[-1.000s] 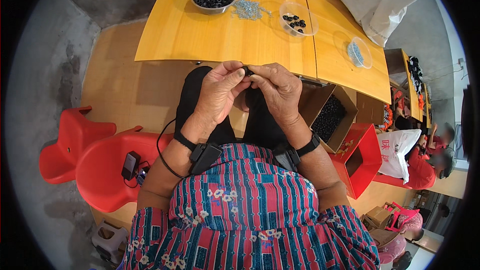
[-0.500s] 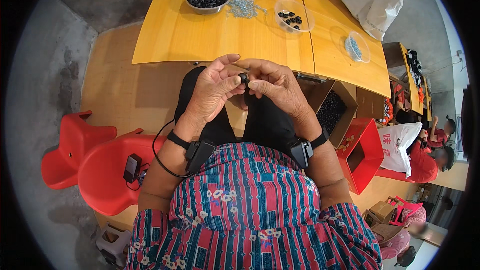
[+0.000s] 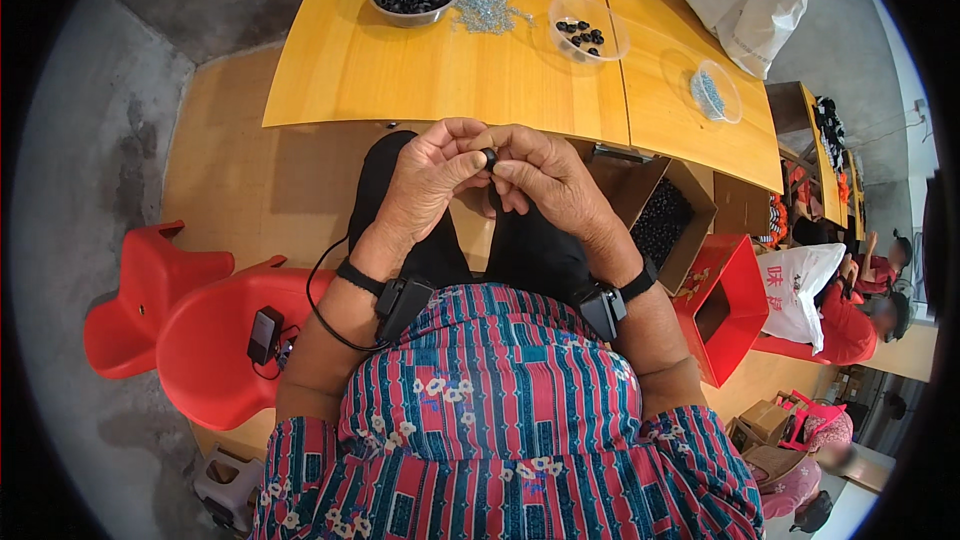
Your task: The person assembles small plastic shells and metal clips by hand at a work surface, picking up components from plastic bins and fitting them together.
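Observation:
Above my lap, just off the near edge of the wooden table [image 3: 370, 90], a small round black piece [image 3: 489, 160] sits between my two hands. My left hand [image 3: 430, 182] pinches it from the left with thumb and fingers. From the right, my right hand [image 3: 550, 178] closes thumb and forefinger on the same piece. Its finer shape is mostly covered by my fingertips. On the table, a bowl [image 3: 415, 20] is heaped with similar black pieces. Beside it lies a scatter of tiny pale-blue translucent bits [image 3: 487, 14].
A clear tub [image 3: 612, 18] holds several black pieces; a smaller one [image 3: 728, 86] holds pale-blue bits. Right of my knees stand a cardboard box [image 3: 700, 180] of black pieces and a red box [image 3: 735, 320]. Red chairs [image 3: 215, 340] stand left. Other people sit far right.
My fingers have drawn closer together around the black piece. The right hand's fingers have curled in, and the left forefinger has come down slightly.

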Demonstrator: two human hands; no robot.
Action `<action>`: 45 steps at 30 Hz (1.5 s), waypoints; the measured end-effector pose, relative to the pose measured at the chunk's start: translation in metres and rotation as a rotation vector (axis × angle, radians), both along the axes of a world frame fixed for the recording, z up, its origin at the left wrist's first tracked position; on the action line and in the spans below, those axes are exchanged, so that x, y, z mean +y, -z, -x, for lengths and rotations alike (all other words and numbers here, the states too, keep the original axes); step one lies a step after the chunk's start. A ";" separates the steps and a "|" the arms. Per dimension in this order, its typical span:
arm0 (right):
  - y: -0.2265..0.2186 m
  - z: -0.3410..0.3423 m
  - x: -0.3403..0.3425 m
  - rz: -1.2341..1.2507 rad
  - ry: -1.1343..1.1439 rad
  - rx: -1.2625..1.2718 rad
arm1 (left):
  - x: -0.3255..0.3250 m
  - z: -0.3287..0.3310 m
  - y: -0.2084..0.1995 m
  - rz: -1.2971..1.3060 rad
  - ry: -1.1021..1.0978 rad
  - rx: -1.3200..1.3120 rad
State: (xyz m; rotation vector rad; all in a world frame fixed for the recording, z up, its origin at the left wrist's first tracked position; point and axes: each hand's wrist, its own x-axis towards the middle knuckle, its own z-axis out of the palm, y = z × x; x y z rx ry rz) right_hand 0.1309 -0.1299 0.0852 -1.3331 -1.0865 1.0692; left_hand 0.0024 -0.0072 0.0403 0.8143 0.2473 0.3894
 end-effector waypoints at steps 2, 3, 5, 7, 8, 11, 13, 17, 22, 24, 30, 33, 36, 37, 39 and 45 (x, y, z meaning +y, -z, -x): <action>0.006 0.002 0.001 -0.029 0.053 -0.045 | -0.002 0.000 0.005 -0.081 -0.037 -0.004; 0.007 0.004 0.002 -0.029 0.052 -0.044 | -0.002 -0.001 0.008 -0.081 -0.038 -0.003; 0.009 0.008 0.003 -0.111 0.130 -0.199 | -0.005 -0.003 0.012 0.078 -0.030 -0.083; 0.008 0.013 0.004 -0.140 0.165 -0.253 | -0.007 -0.003 0.012 0.129 -0.023 -0.091; 0.007 0.013 0.004 -0.169 0.198 -0.306 | -0.009 -0.004 0.011 0.180 -0.018 -0.099; 0.010 0.014 0.006 -0.211 0.267 -0.369 | -0.014 -0.004 0.000 0.276 -0.007 -0.134; 0.010 0.018 0.004 -0.209 0.305 -0.245 | -0.016 -0.005 -0.002 0.298 -0.040 -0.130; 0.019 0.020 0.004 -0.268 0.372 0.076 | -0.016 -0.006 -0.001 0.320 -0.073 -0.128; 0.023 0.020 0.005 -0.296 0.373 0.235 | -0.015 -0.006 0.001 0.313 -0.067 -0.120; 0.025 0.019 0.005 -0.291 0.375 0.253 | -0.015 -0.006 0.001 0.296 -0.069 -0.118; 0.024 0.020 0.005 -0.275 0.412 0.366 | -0.016 -0.006 0.000 0.238 -0.073 -0.095; 0.026 0.018 0.005 -0.280 0.406 0.297 | -0.017 -0.006 0.000 0.245 -0.072 -0.078; 0.027 0.015 0.004 -0.284 0.423 0.124 | -0.017 -0.005 0.002 0.224 -0.066 -0.077; 0.027 0.014 0.004 -0.280 0.418 0.102 | -0.017 -0.005 0.002 0.208 -0.065 -0.076; 0.026 0.013 0.004 -0.277 0.412 0.080 | -0.016 -0.004 0.002 0.191 -0.064 -0.076; 0.015 0.010 0.002 -0.187 0.310 -0.050 | -0.011 -0.003 0.000 0.127 -0.056 -0.103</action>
